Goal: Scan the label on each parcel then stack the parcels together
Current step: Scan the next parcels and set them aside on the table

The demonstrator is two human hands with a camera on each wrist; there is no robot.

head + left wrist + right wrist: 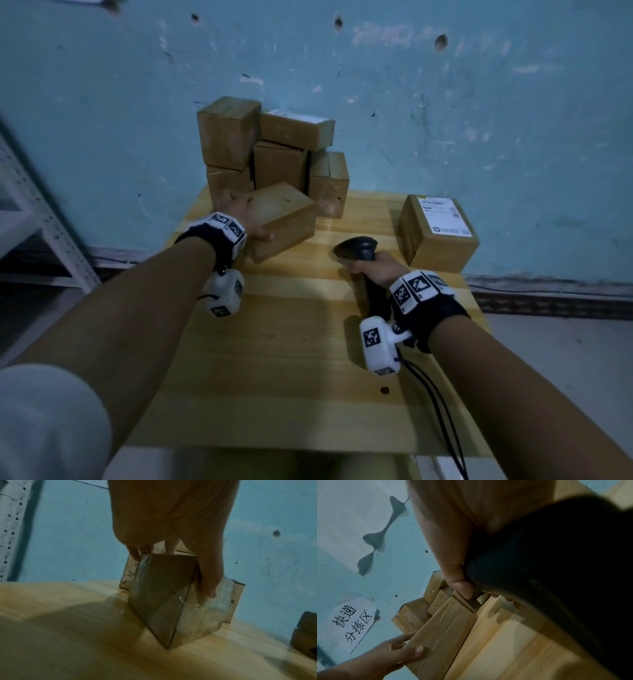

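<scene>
My left hand (239, 214) grips a brown cardboard parcel (286, 219) by its left end, thumb on the near side and fingers over the far edge; the parcel is tilted, one corner on the table (167, 647). No label shows on its visible faces. My right hand (375, 269) is curled round the handle of a black barcode scanner (359, 248), its head pointing left towards that parcel. A pile of several brown parcels (274, 150) stands against the wall behind. One parcel with a white label (442, 219) on top sits alone at the right.
The wooden table (291, 359) is small, with bare boards in front of the hands. A blue wall (445, 120) rises right behind the pile. A white perforated metal rack (30, 212) stands to the left. The scanner's black cable (438, 411) trails off the front right edge.
</scene>
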